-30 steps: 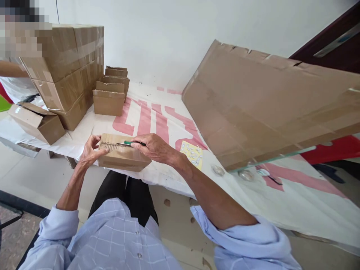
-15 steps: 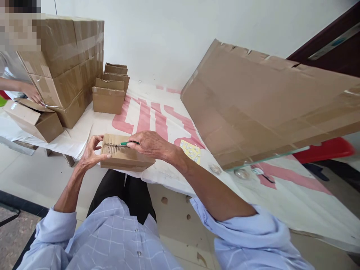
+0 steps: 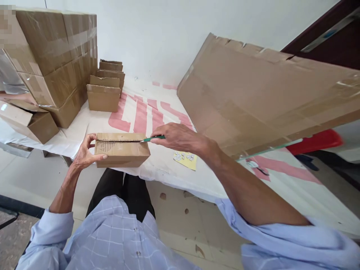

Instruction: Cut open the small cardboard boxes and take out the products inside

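Observation:
A small brown cardboard box point(image 3: 123, 153) sits at the front edge of the cloth-covered table. My left hand point(image 3: 86, 153) grips its left end, thumb on the near side and fingers at the far side. Along the box top runs a dark slit with a torn, ridged patch near its left part. My right hand point(image 3: 171, 137) is closed around a green-handled cutter point(image 3: 154, 138), whose tip is at the right end of the slit. A yellow sheet with several small pale pieces point(image 3: 187, 160) lies to the right of the box, partly beneath my right forearm.
Stacked taped cartons point(image 3: 53, 56) stand at the left, with an open carton point(image 3: 29, 120) in front and another person's arm point(image 3: 19, 98) behind it. Several small open boxes point(image 3: 103, 98) line up beside the stack. A large cardboard panel point(image 3: 253, 97) leans at the right.
My right hand has drawn the cutter rightward along the box top, and the slit now reaches the right end. My left hand still grips the box. The view has shifted slightly.

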`<state>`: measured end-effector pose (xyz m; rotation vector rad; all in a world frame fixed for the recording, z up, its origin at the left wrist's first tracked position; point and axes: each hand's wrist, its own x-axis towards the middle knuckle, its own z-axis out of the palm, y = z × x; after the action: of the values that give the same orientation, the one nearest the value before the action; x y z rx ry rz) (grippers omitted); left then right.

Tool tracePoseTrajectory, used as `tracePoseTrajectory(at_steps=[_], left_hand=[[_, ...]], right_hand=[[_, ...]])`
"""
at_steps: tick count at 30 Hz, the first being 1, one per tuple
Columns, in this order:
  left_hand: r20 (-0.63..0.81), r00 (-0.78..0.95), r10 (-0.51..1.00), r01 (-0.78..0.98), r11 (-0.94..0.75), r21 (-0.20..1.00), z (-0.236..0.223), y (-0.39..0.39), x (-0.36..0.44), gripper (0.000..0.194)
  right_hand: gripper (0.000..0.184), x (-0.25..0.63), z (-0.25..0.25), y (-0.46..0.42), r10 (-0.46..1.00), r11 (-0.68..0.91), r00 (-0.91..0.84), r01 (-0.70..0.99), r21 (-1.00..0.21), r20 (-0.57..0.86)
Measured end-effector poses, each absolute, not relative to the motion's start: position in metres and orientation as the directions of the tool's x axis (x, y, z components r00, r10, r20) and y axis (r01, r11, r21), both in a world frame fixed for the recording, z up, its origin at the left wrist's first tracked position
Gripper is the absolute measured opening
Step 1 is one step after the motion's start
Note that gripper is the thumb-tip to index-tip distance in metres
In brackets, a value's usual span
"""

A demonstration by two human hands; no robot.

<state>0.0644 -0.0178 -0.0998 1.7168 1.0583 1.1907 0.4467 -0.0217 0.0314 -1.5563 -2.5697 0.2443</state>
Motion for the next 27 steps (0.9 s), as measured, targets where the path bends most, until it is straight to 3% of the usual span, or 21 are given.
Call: tracePoseTrajectory(at_steps=[4,9,13,18,22,27], left_hand=[[0.302,0.275,0.913,0.274,-0.375,0.885,-0.090,-0.024,0.065,0.074],[0.292,0.336,0.895,0.353,-0.407,0.842,-0.080,-0.029,0.064,0.080],[0.252,0.343,0.905,0.373,-0.377,0.848,-0.080,-0.028,0.060,0.105],[0.235,0.366,0.901,0.366,-0.371,0.853,-0.079,-0.022,0.059,0.120],[0.225,0.380,0.897,0.372,-0.372,0.850,-0.077,-0.022,0.059,0.125],[0.206,0.391,0.897,0.398,-0.367,0.841,-0.072,-0.025,0.058,0.124]], right_hand=[[0.039,0.480,-0.019,-0.029,0.954,0.288,-0.202,0.820,-0.495,0.220],[0.026,0.470,-0.114,-0.034,0.994,0.077,-0.021,0.821,-0.565,0.104],[0.024,0.464,-0.145,-0.031,0.989,0.093,-0.008,0.809,-0.581,0.147],[0.034,0.454,-0.121,-0.023,0.920,0.241,0.050,0.709,-0.662,0.388],[0.034,0.427,-0.088,-0.026,0.855,0.405,-0.041,0.676,-0.615,0.518],[0.032,0.398,-0.065,-0.040,0.774,0.533,-0.257,0.757,-0.378,0.578]])
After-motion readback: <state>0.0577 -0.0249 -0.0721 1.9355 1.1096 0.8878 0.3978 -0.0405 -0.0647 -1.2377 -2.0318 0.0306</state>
